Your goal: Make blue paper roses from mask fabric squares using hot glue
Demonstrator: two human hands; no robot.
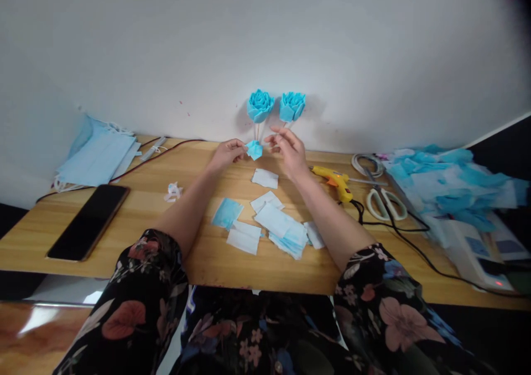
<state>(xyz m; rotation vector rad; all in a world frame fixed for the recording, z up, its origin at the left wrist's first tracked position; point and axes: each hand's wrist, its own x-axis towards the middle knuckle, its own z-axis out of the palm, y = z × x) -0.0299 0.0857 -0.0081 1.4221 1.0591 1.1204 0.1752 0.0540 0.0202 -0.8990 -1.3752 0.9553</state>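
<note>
My left hand (230, 154) is closed, with thumb and fingertips pinching a small blue folded flower bud (254, 150). Just right of the bud, my right hand (288, 149) is raised with its fingers partly bent and apart, and I see nothing in it. Two blue fabric roses, a left rose (260, 105) and a right rose (292, 107), stand on thin stems against the wall, behind my hands. Below my hands, a white cut piece (265, 178) lies on the table (194, 264). Several more blue and white cut pieces (280, 220) lie loosely overlapped between my forearms.
A phone (89, 223) and a stack of face masks (97, 156) lie on the left, near a white scrap (173, 192). On the right are a yellow glue gun (338, 181), scissors (385, 204), a cable (415, 253) and a heap of blue scraps (452, 181). The wall (166, 60) rises behind.
</note>
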